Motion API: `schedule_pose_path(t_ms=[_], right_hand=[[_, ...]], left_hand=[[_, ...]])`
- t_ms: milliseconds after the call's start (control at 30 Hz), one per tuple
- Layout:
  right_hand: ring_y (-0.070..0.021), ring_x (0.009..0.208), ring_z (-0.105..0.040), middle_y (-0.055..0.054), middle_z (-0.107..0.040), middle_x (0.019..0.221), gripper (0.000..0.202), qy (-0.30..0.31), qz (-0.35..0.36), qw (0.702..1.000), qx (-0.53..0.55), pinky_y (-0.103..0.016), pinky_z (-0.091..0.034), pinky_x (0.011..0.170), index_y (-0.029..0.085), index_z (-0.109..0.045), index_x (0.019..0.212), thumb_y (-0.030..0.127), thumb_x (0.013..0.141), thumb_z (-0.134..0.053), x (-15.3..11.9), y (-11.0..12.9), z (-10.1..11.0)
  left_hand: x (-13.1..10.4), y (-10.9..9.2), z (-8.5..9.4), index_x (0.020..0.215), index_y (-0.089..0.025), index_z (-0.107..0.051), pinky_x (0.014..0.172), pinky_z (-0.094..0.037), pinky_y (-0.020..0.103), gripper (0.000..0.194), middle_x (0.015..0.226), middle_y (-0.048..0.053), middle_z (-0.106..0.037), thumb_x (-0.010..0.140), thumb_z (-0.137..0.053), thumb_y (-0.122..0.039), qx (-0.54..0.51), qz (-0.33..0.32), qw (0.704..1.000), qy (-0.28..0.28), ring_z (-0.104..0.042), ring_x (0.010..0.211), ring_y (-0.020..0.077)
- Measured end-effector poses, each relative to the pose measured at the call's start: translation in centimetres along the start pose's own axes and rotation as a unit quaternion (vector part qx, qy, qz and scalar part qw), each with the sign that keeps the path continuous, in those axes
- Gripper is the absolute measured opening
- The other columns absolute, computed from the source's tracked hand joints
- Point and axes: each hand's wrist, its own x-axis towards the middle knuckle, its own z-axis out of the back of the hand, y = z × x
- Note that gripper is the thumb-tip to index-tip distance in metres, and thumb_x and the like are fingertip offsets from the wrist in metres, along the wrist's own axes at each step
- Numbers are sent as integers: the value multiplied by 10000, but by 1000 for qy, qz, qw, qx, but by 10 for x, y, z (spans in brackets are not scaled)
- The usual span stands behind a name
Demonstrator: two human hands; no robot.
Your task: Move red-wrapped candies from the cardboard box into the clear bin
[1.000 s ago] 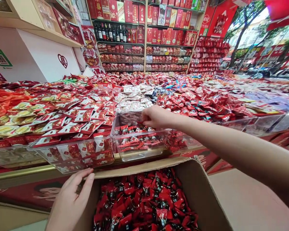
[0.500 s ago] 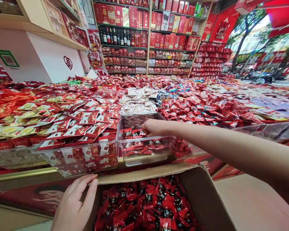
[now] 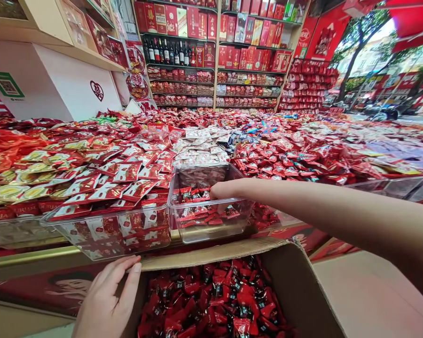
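A cardboard box [image 3: 211, 256] filled with red-and-black wrapped candies [image 3: 215, 300] sits low in front of me. My left hand [image 3: 107, 295] grips its left corner, thumb at the rim and fingers along the outer side. Beyond the box, a clear plastic bin [image 3: 211, 232] holds a shallow layer of similar small red packets [image 3: 193, 193]. Into that bin reaches my right hand [image 3: 225, 191], its fingers down among the packets and mostly hidden. Whether those fingers pinch anything does not show.
Left of the bin stands a clear bin [image 3: 116, 234] heaped with red-and-white sachets [image 3: 127, 171]. White packets [image 3: 200, 148] lie behind, and red-wrapped sweets [image 3: 268, 157] pile up to the right. Shelves [image 3: 216, 56] with boxes and bottles line the back.
My right hand has sunk slightly lower and further into the clear bin's packets. The left hand keeps its place on the box corner. The whole view has shifted a little.
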Motion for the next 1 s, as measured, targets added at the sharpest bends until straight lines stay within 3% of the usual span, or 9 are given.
schedule_pose_path(t_ms=[300,533,633,733,833,900,933,1000], right_hand=[[-146,615,-546,-34,-626,639,364,52,-6,997,54,-228,-373,561,110,-679,767,368,510,-681,2,-7,-4],[-146,565,-546,-47,-643,654,278,38,-29,999,25,-232,-375,522,136,-683,773,347,603,-621,-1,-3,-7],[-151,606,-550,-59,-645,703,196,-33,-29,999,-7,-233,-370,545,143,-675,777,262,656,-577,-4,-2,-3],[-180,747,-541,-109,-626,827,194,-155,-35,986,-50,-256,-360,642,112,-646,820,180,713,-498,-17,2,11],[-192,826,-509,-132,-583,908,249,-298,-31,952,-69,-284,-345,694,100,-595,888,205,794,-389,-48,22,19],[-163,767,-507,-90,-582,839,255,-391,34,917,-66,-267,-353,669,129,-583,836,250,817,-360,-75,45,5],[-146,731,-505,-64,-582,789,234,-400,86,911,-57,-251,-359,649,145,-579,787,252,811,-372,-86,58,-10],[-121,637,-496,-15,-577,696,196,-337,190,921,-40,-232,-367,584,185,-568,714,230,800,-398,-97,82,-57]], left_hand=[[0,1,-1,919,-247,-538,861,-364,380,271,969,39,-579,752,-429,-429,3,-2,1000,-6,-508,950,232],[1,2,-1,911,-246,-541,852,-379,361,263,959,34,-584,753,-430,-425,9,-14,1000,-8,-518,943,223],[2,3,-2,901,-240,-547,847,-385,361,273,952,36,-587,754,-423,-434,13,-12,1000,-11,-522,939,223],[3,4,-2,883,-230,-556,841,-393,353,288,935,37,-596,751,-419,-446,13,-13,1000,-12,-535,921,225],[3,4,-1,885,-230,-552,839,-393,348,281,944,40,-595,756,-420,-442,11,-12,1000,-9,-532,928,224],[3,3,-1,901,-225,-541,849,-385,351,268,961,49,-588,767,-418,-422,10,-14,1000,-3,-523,941,225],[2,3,0,909,-222,-536,855,-380,353,264,967,55,-585,771,-417,-412,10,-16,1000,0,-519,947,226],[2,2,0,911,-217,-533,861,-375,358,259,965,61,-584,772,-415,-401,13,-19,1000,0,-517,948,230]])
